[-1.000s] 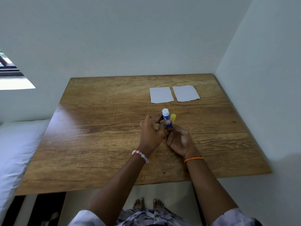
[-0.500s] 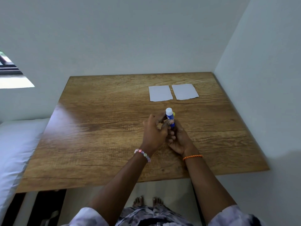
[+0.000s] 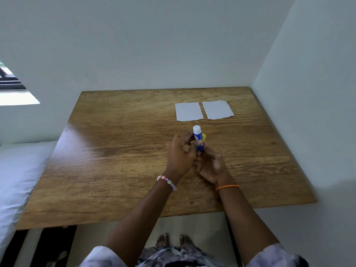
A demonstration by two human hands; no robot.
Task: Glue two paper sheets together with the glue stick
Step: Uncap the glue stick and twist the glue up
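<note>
Fingers of both hands, left [image 3: 180, 154] and right [image 3: 211, 165], grip an upright blue cylindrical glue stick [image 3: 198, 136] above the wood-grain counter [image 3: 115, 151]; two rectangular white sheets [image 3: 189, 111] lie flat beyond.

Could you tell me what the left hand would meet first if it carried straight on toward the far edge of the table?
Probably the left paper sheet: the left hand, holding the glue stick, points up-table toward it, with bare table between. Depth is unclear.

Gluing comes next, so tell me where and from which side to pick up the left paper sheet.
Take the left paper sheet by its near edge, coming from the person's side: it lies flat on the table, apart from the right sheet, so slide fingertips under that edge.
</note>
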